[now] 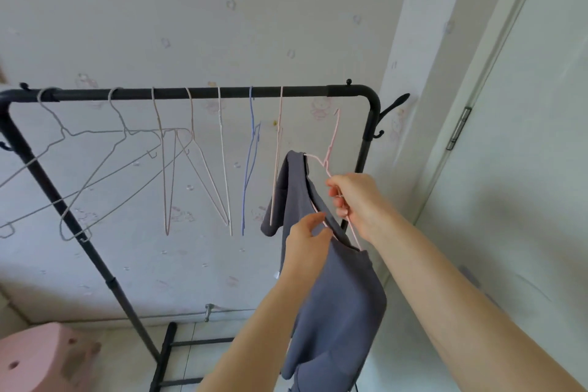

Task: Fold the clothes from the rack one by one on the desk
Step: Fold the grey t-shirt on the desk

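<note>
Fingers of the right hand are curled round a pink hanger lifted off the rack, while the left hand pinches the neckline of the soft, light, limp grey garment, best taken there.

The rack looks like matt black metal tube, smooth; the hangers on it are thin wire with a dull pale coating, one blue; the pink hanger is the same coated wire; the grey garment is soft matt cloth, perhaps jersey; the pink stool seems smooth plastic; the wall is matt printed paper.
</note>
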The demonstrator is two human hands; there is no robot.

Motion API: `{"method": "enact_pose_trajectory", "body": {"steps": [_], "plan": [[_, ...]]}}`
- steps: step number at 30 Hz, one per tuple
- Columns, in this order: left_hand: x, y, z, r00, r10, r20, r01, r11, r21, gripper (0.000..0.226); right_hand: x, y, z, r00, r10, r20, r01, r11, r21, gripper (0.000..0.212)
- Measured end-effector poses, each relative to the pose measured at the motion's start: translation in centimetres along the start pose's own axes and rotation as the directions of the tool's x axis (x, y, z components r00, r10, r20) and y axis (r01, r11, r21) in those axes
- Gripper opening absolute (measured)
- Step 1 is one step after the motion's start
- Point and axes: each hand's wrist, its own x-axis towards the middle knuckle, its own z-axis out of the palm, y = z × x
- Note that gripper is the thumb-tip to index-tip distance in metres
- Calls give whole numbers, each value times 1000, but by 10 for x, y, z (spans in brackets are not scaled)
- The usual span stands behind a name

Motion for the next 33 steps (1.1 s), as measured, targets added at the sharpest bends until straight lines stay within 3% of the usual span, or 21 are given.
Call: {"method": "enact_pose_trajectory", "body": {"steps": [5, 8, 14, 17, 20, 25, 30, 33], "plan": [[-33, 9, 0, 1000, -19, -25, 20, 999, 27, 53, -63, 23, -21, 998, -17, -53, 10, 991, -136, 16], [-40, 7, -5, 992, 13, -127, 5, 990, 144, 60, -99, 29, -34, 997, -57, -54, 42, 969, -245, 19], [-50, 20, -29, 946, 175, -274, -22, 876, 483, 35, -145, 33, -62, 973, -211, -91, 138, 854, -501, 54], [-63, 26, -43, 937, 245, -248, -53, 804, 592, 20, -149, 32, -73, 955, -275, -114, 135, 742, -656, 63], [-84, 34, -46, 937, 292, -193, -137, 814, 565, 20, -150, 31, -80, 939, -329, -96, 140, 624, -769, 65], [-107, 44, -59, 920, 361, -151, -194, 756, 626, 18, -143, 40, -89, 949, -313, 46, 244, 633, -735, 50], [-108, 49, -104, 888, 412, -205, -147, 677, 721, 18, -143, 41, -108, 973, -229, -5, 158, 687, -709, 37], [-106, 53, -126, 862, 440, -251, -130, 671, 730, 20, -136, 48, -118, 978, -202, -45, 131, 774, -619, 33]]}}
